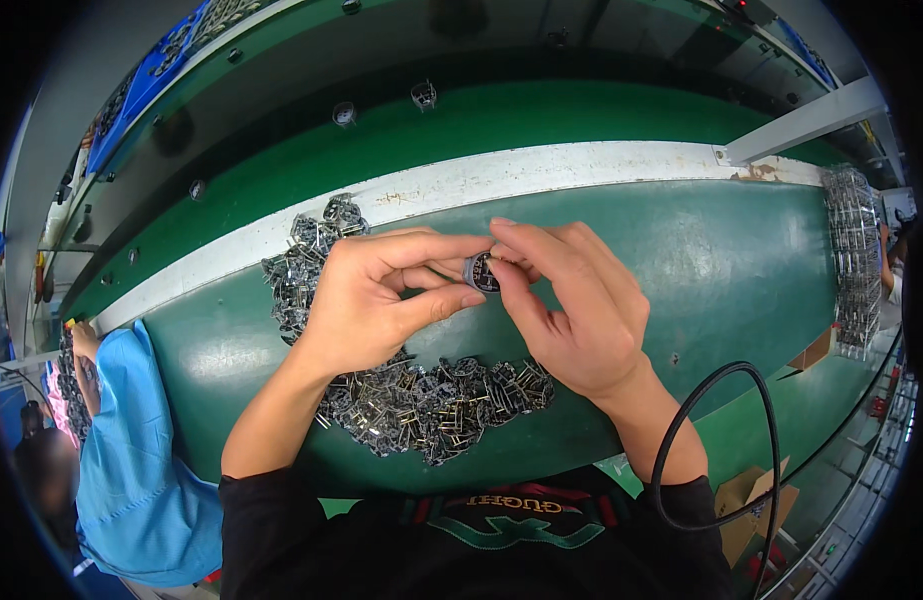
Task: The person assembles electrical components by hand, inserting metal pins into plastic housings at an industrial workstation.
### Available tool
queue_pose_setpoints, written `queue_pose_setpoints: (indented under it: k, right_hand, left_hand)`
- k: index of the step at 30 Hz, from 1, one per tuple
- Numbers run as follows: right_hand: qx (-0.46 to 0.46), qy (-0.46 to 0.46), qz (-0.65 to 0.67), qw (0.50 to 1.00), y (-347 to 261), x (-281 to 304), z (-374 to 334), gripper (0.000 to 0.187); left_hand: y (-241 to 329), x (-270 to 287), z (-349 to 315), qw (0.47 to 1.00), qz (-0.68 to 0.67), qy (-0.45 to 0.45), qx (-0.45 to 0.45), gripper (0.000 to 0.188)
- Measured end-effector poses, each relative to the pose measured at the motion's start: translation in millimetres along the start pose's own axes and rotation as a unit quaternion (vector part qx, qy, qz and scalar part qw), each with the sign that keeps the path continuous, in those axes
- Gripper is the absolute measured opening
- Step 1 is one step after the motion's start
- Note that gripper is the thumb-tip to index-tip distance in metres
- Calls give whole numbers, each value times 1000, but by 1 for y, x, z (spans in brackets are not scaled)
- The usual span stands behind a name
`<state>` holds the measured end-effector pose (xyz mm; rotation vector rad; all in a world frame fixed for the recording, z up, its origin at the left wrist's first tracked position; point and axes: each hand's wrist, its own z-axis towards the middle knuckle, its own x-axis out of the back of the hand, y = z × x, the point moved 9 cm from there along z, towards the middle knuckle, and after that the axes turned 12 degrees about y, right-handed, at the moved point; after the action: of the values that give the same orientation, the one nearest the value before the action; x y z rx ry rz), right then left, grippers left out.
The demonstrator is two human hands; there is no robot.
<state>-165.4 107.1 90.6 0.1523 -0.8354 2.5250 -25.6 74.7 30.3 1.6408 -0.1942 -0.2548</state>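
Currently, left hand and right hand both clamp one small round part in thumb-and-finger pinches above the green bench. Risk: uneven pressure could pop it loose (small, so little purchase), perhaps into the pronged pile nearer the body.

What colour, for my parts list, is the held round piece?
The round piece has a black face with pale marks and a grey rim: head view.

Lying on the desk: a near heap of parts, another heap left of the left hand. Behind, a rail, then a belt.
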Motion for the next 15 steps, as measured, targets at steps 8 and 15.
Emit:
queue_pose_setpoints:
  k: [8, 15]
  right_hand:
    - [68, -2, -21, 997, -4, -5, -6, 22]
    - [-193, -619, -49, 760, 40, -17, -70, 31]
  left_hand:
    - [5, 20, 8, 993, 69, 81, 51, 27]
    - [11, 120, 81, 948, 235, 207, -51, 25]
